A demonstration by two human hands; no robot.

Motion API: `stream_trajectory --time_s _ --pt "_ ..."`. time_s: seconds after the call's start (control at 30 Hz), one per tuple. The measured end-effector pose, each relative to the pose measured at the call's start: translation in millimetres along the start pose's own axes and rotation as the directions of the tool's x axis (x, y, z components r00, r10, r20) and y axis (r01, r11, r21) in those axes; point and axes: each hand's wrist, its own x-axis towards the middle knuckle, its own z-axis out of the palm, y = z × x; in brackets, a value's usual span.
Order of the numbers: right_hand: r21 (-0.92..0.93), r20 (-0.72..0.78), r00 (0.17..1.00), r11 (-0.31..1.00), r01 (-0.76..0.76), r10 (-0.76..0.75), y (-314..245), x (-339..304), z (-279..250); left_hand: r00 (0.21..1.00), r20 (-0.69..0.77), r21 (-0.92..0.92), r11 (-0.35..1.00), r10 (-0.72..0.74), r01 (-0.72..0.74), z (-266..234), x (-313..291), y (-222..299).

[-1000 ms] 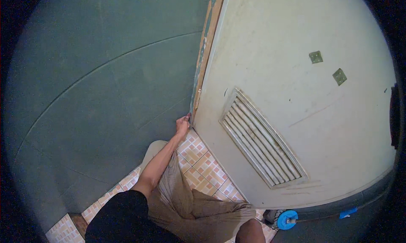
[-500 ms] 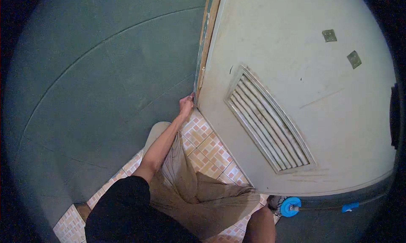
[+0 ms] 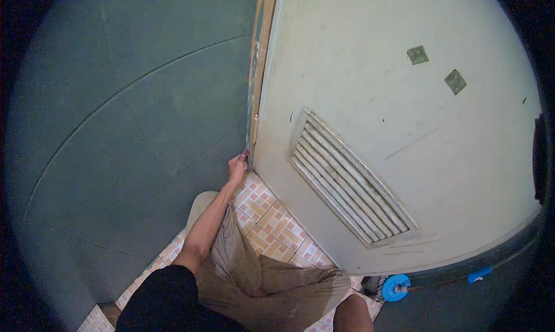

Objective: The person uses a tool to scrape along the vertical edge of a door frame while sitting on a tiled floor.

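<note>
My left hand reaches forward to the foot of the wooden door frame, where the green-grey wall meets the pale door. Its fingers are closed and pressed together at the frame's narrow edge. Whatever they grip, if anything, is too small to make out. A slatted vent is set into the lower part of the door, right of this hand. Only a bare, bent piece of limb shows at the lower edge on the right; my right hand is out of view.
Patterned tiles cover the floor between my folded legs and the door. A blue round disc lies by the door's lower edge, with a blue strip farther right. Two dark green square patches mark the door.
The whole view has shifted, so the door, wall and my left arm appear lower and farther left. My left hand stays closed at the same spot on the frame.
</note>
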Motion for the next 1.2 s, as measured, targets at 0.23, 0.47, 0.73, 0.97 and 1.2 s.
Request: stream_trajectory --time_s 0.23,0.47,0.73,0.97,1.2 --pt "0.014 -0.013 1.0 1.0 0.004 -0.004 -5 -3 5 1.0 -0.002 0.11 0.994 0.024 -0.023 -11 8 9" --pt "-0.01 -0.008 1.0 1.0 -0.022 0.022 -2 -7 -7 0.999 0.018 0.043 0.998 0.041 -0.042 -4 2 -7" --pt "0.028 -0.02 1.0 1.0 -0.005 0.005 -4 -26 0 0.997 -0.048 0.159 0.986 0.065 -0.057 -24 33 -42" --pt "0.196 0.337 0.858 0.862 -0.467 0.388 -45 -80 76 0.992 -0.118 0.159 0.984 -0.055 0.073 -3 -7 -7" --pt "-0.179 0.873 0.172 0.628 -0.757 0.456 19 -244 127 0.992 0.011 0.261 0.957 0.127 -0.126 -20 30 -20"
